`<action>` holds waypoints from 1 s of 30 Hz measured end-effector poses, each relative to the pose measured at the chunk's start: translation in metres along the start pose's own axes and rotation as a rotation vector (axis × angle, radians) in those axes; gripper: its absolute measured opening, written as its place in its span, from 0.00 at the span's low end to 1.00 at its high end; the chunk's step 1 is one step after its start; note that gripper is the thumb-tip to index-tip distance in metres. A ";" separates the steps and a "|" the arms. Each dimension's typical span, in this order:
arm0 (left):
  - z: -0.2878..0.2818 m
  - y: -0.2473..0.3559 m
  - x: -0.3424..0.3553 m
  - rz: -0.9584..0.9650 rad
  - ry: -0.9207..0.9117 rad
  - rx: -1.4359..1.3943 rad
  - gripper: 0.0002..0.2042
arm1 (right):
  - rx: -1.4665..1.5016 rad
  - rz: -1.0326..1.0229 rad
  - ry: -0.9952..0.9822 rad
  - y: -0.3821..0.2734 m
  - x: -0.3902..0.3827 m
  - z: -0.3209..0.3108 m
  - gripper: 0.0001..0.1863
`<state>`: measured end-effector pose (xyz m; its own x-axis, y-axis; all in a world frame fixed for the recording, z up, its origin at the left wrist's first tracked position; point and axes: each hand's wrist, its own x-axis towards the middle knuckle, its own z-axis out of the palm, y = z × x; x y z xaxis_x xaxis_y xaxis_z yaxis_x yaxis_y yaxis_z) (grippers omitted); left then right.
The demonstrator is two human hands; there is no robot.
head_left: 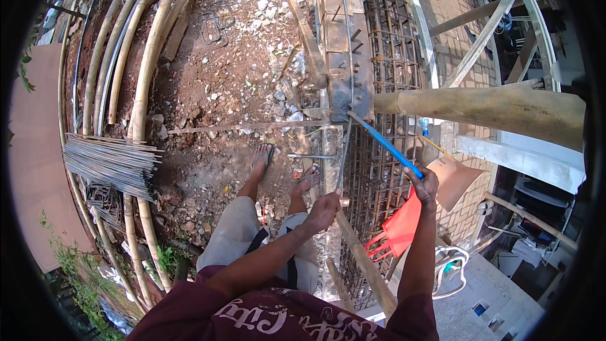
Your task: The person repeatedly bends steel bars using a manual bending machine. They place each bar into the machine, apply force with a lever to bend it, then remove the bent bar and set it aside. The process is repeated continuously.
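Observation:
My left hand (pixel 325 210) is closed around the near end of a thin steel rod (pixel 346 151). The rod runs away from me to a wooden bench (pixel 332 6) with several metal pegs (pixel 355 46). In my right hand (pixel 425 186) is the lower end of a blue-handled bar bender (pixel 386 143). The tool slants up and left, its dark head at the rod beside the pegs. Whether the head grips the rod is too small to tell.
Rusty rebar cages (pixel 398 50) lie right of the bench. A thick bamboo pole (pixel 480 110) juts in from the right. On the left are long bamboo poles (pixel 148 57) and a bundle of cut rods (pixel 110 161). A red bag (pixel 401 224) hangs near my right forearm.

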<state>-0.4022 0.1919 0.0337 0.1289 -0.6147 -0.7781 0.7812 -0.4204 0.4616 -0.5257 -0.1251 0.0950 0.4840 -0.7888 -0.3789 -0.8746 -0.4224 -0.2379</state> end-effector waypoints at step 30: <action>-0.169 0.114 -0.036 0.498 0.772 0.723 0.16 | 1.041 0.263 -0.519 -0.073 -0.182 0.179 0.24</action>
<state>-0.2140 0.2785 0.0421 0.8544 -0.3544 -0.3801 0.0420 -0.6820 0.7302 -0.5453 0.1291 0.0207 0.4564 -0.4210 -0.7839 -0.6219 0.4792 -0.6194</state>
